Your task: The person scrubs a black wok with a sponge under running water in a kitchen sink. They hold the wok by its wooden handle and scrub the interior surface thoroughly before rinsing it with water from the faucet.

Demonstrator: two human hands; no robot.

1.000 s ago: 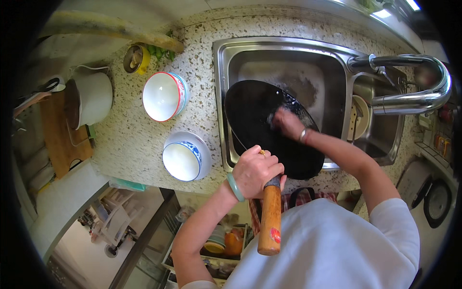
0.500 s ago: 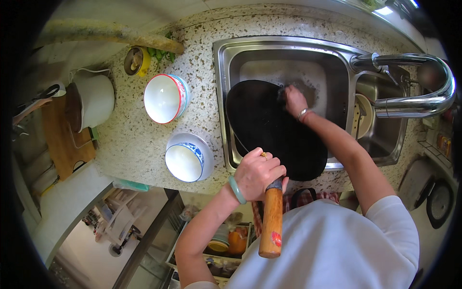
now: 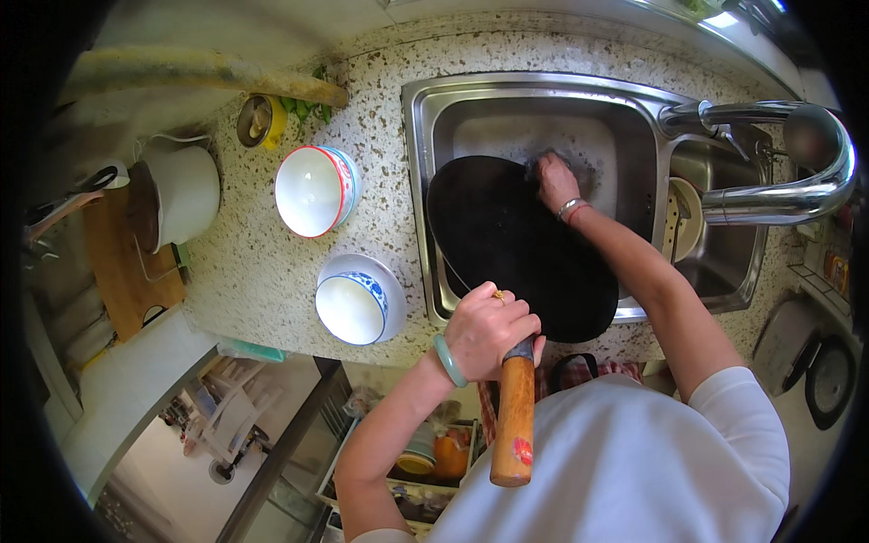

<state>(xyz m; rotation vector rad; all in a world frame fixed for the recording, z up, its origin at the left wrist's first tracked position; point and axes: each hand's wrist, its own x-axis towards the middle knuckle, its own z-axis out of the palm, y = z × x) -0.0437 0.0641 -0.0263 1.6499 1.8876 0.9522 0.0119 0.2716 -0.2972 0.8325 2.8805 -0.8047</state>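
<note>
We find the black wok (image 3: 520, 249) tilted over the front rim of the steel sink (image 3: 543, 109), its bowl facing up. The left hand (image 3: 489, 330) is clenched in a full grip around the wooden handle (image 3: 514, 421), seemingly to steady the pan. The right hand (image 3: 557, 181) presses closed on a dark scrubber at the wok's far edge, while two bowls (image 3: 348, 303) sit on the speckled tabletop (image 3: 244, 271) just left.

A home kitchen — steel sink (image 3: 471, 109) (curved tap (image 3: 797, 195)), speckled counter (image 3: 253, 271).
</note>
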